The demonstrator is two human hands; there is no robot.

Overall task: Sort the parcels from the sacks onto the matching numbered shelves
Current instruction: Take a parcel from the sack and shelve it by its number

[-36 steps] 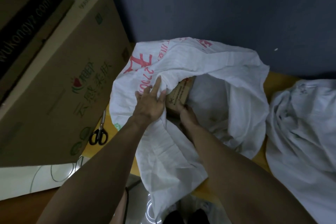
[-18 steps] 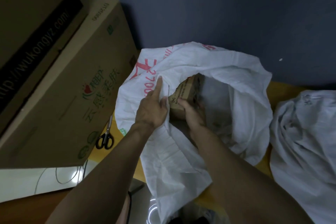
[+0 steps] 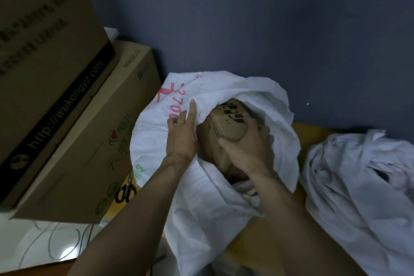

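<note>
At the mouth of the sack [image 3: 201,204], a parcel [image 3: 231,122] is clasped by the right hand [image 3: 248,152]
Its long axis is tilted up and away toward the wall [image 3: 246,29]; its near end is wrapped by that hand; the sack is pinched open by the left hand [image 3: 181,141], just left of the parcel; an upward pull along that axis is judged to be needed.

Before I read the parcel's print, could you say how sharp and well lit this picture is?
Head view: dim; black print on the parcel in the right hand is smeared; lettering on the upper carton is blurred; glare on the white surface.
</note>
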